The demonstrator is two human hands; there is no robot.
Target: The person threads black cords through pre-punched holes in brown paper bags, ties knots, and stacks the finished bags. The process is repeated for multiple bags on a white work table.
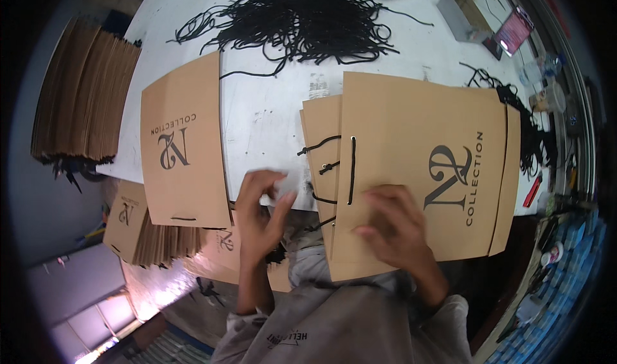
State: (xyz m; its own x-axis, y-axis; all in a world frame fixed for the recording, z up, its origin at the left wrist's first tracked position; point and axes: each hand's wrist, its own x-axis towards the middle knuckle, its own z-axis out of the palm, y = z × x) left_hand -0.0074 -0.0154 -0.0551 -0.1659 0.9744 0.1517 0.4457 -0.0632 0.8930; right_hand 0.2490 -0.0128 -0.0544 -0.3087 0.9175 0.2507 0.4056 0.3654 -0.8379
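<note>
So, top kraft paper bag (pixel 402 139): on my head feed it lies flat on the white table (pixel 257 126), overlapping more kraft bags (pixel 324 120) that show past its left edge.
Black cord handle (pixel 353 171): runs straight along the top bag's left part, between two eyelets.
Right hand (pixel 395 229): over the top bag's near left part, blurred, thumb and fingers apart; I cannot tell whether it touches.
Left hand (pixel 260 216): left of the top bag, thumb and curved fingers apart, nothing visible between them.
Handling: I judge the step to be work on corded bags; I'd steady the paper with a flat palm, even the cord gently, and keep the knotted ends from snagging.
Bag insides: hidden from me; the top bag's flatness suggests it is empty.
Grey box (pixel 464 16): beyond the top bag, rightward; contents unclear.
Clear plastic cup (pixel 549 98): right of the top bag; contents too small to read.
Black cord pile (pixel 302 17): beyond the top bag, leftward, loose.
</note>
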